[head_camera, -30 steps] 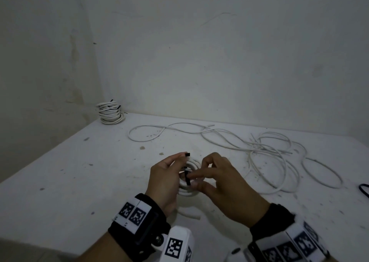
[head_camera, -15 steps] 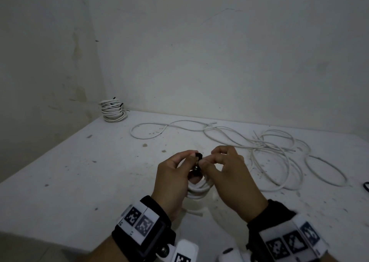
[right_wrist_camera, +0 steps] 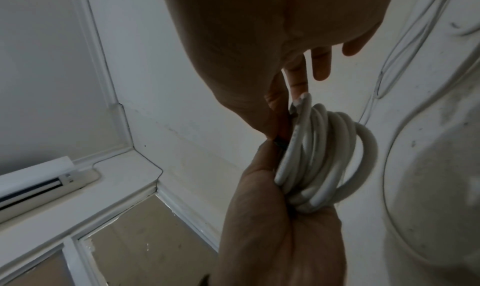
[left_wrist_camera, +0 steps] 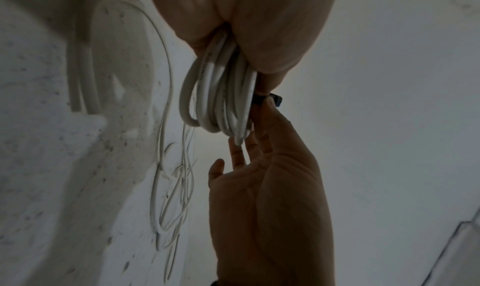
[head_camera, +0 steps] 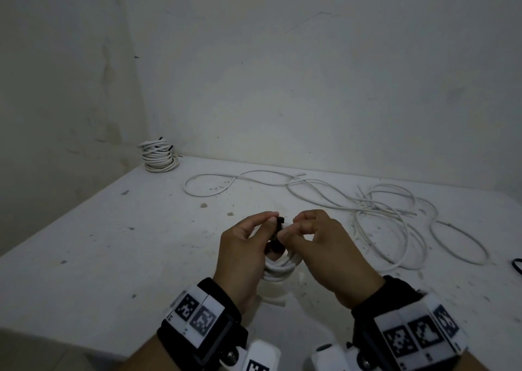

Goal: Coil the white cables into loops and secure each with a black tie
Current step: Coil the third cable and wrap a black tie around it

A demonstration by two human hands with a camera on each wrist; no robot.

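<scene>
Both hands meet above the near middle of the tabletop (head_camera: pixel 141 257), raised off it so the small coil of white cable (head_camera: pixel 278 269) hangs free below them and the tie can pass all the way round the bundle. The left hand (head_camera: pixel 243 254) has its fingers and thumb curled round one side of the coil, squeezing the turns together; seen from the left wrist, the loops (left_wrist_camera: pixel 221 97) emerge bunched from that grip, which seems the point of it, since loose turns would spring apart before the tie closes. The right hand (head_camera: pixel 319 246) pinches the black tie (head_camera: pixel 278 229) between thumb and forefinger right at the top of the bundle, its other fingers spread loosely clear in the left wrist view (left_wrist_camera: pixel 241 153), probably to keep them out of the way of the strap's end. From the right wrist only a dark sliver of the tie (right_wrist_camera: pixel 280 145) shows, wedged between the two hands against the coil (right_wrist_camera: pixel 324 157), so whether it is already threaded through its head cannot be told. My reading is that the tie is being closed or tightened. Far back in the left corner stands a stack of finished coils (head_camera: pixel 158 156), each with a black tie, set out of the working space. To the right, well apart from the hands, loose white cables (head_camera: pixel 381 215) sprawl in a tangle, presumably awaiting their turn, and a dark object (head_camera: pixel 517 266) at the right edge may be another tie.
</scene>
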